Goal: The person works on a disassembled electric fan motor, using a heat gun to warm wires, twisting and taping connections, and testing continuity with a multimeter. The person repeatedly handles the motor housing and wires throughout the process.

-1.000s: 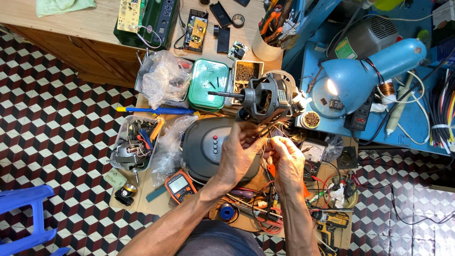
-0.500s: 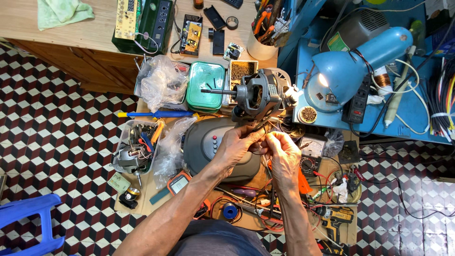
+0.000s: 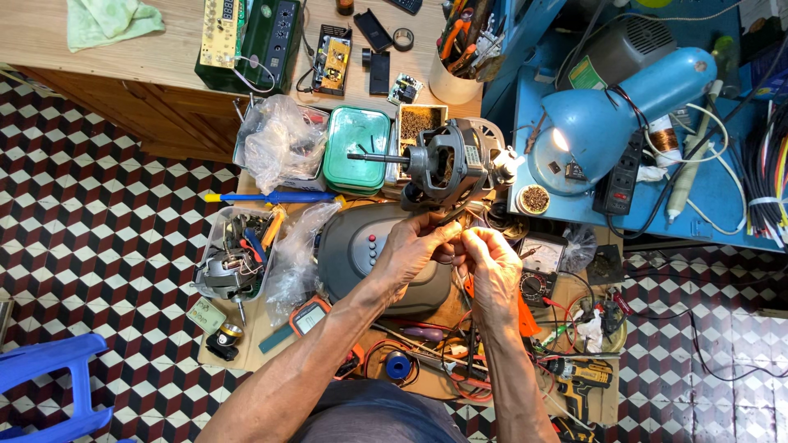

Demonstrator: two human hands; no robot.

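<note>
My left hand and right hand were pinched together on thin wire leads trailing from the electric motor on the desk, with the joining seemingly unfinished and the motor unmounted.

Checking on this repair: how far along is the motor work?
Done: the motor is out, sitting bare behind the grey housing. In hand: the left hand and right hand meet at its wires, fingertips pinched. Left: the motor is not yet back in; tools lie scattered.
</note>
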